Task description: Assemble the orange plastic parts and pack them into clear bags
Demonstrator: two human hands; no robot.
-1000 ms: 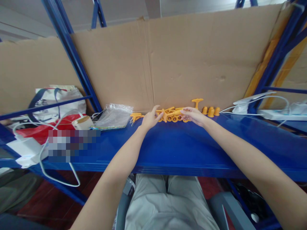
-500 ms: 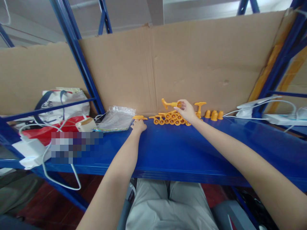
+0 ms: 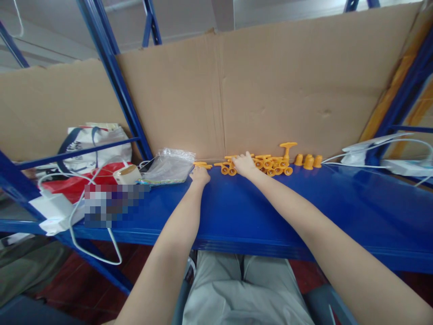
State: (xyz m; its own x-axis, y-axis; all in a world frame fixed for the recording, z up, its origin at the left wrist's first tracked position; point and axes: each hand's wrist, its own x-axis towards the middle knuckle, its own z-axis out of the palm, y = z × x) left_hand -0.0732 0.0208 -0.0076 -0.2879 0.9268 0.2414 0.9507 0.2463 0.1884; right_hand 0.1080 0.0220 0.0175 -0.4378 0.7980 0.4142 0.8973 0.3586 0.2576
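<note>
My left hand lies on the blue shelf with fingers curled against orange T-handled pieces; its fingertips are partly hidden. To its right, my right hand is closed over the top of a stack of orange T-handled cup pieces. A handle end pokes out left of its fingers; the rest of that piece is covered. The stacked pieces lie on their sides, round cup mouths facing me. One T-handled piece stands upright at the stack's right end, and several orange cups sit beyond it.
A clear plastic bag lies left of my left hand. Farther left are a white charger, looping cables, a red bag and a white tote bag. Cardboard walls the back. A white power strip lies at right.
My right hand has come down and left, bringing the raised orange T-handled piece onto the stack. My left hand stays by its orange pieces. The view has shifted slightly.
</note>
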